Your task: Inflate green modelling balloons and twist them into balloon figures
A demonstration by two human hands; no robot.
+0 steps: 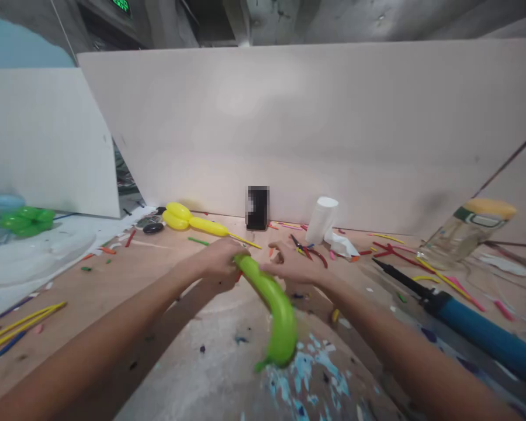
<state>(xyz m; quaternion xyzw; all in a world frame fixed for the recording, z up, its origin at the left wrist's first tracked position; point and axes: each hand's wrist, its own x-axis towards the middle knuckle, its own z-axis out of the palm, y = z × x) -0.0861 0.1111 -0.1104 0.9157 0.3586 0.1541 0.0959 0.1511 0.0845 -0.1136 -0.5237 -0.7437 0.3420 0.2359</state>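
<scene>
A long light-green balloon (280, 313) curves over the tabletop in front of me, its knotted tail toward me and a narrowing near its far end. Closed around that far end is my left hand (221, 260). My right hand (294, 266) is just right of the narrowed part, one digit touching or very close to the balloon's side; its other fingers are curled and apart, with a gap between them. Part of the balloon's far end is hidden by my left fingers.
Behind my hands are a yellow twisted balloon (193, 222), a dark phone-like block (257, 208), a white cylinder (322, 220) and red-handled pliers (309, 250). A blue hand pump (486, 333) and clear jar (464, 234) lie right. Uninflated balloons (24, 327) lie left. A white panel (289, 128) stands behind.
</scene>
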